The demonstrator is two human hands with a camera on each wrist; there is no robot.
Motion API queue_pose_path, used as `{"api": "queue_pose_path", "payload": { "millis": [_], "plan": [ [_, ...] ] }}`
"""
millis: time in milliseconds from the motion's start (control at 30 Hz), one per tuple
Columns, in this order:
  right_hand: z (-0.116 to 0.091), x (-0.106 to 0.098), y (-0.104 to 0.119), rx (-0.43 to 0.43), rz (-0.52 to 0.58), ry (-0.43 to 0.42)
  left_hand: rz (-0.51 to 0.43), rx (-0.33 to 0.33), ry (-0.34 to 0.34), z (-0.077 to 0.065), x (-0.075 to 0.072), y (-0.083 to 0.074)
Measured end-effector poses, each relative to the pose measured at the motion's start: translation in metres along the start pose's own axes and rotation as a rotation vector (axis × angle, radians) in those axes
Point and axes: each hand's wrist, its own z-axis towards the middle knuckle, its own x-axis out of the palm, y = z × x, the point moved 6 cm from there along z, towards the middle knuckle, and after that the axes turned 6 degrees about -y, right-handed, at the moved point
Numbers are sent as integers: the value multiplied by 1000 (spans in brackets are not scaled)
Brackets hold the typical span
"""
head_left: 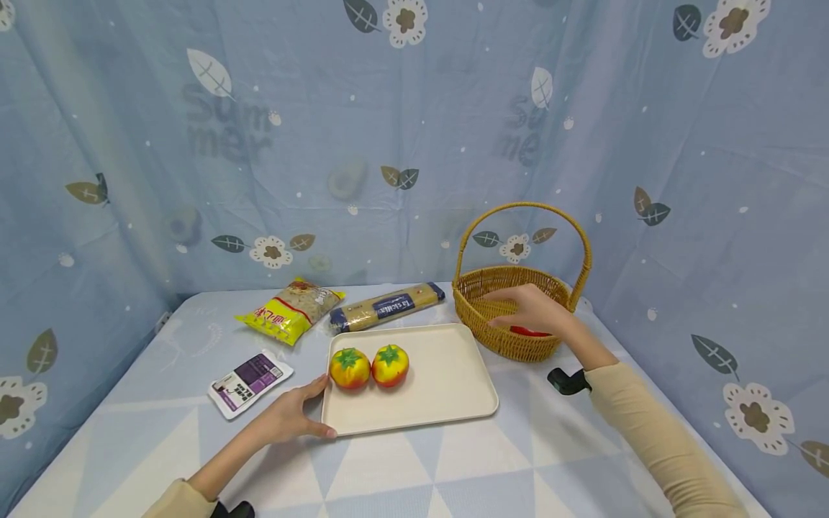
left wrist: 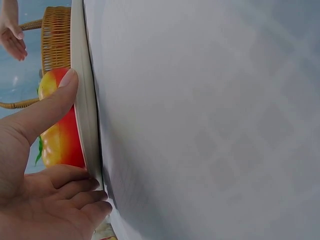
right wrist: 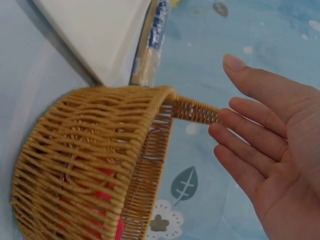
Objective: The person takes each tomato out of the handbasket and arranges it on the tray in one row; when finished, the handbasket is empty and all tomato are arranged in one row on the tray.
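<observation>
A cream rectangular tray (head_left: 447,378) lies on the table with two red-and-yellow tomatoes (head_left: 350,368) (head_left: 391,365) side by side on its left part. At its left edge is my left hand (head_left: 294,414), thumb and fingers spread apart and touching the rim. In the left wrist view, the thumb overlaps a tomato (left wrist: 70,137). Over the wicker basket (head_left: 518,349) hovers my right hand (head_left: 534,313), fingers loosely bent and holding nothing. Something red (head_left: 527,332) lies inside the basket, partly hidden; the right wrist view shows it through the weave (right wrist: 75,145).
Behind the tray lie a pack of spaghetti (head_left: 388,306) and a yellow food bag (head_left: 291,309). A white-and-purple pouch (head_left: 251,383) is left of the tray. The basket's tall handle (head_left: 524,205) arches up, and a patterned curtain (head_left: 401,144) hangs behind the table.
</observation>
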Motion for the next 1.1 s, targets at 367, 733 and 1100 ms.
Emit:
{"api": "queue_pose_path", "payload": {
  "millis": [367,733,1100],
  "plan": [
    [-5,-4,-19,57,-6,-4,-3,15,-5,0,-1,-2],
    [-9,0,-43,69,-19,6,-3,8,-3,0,0,-1],
    [-14,6,-62,127,-41,58,-3,20,-2,0,0,-1]
  ]
}}
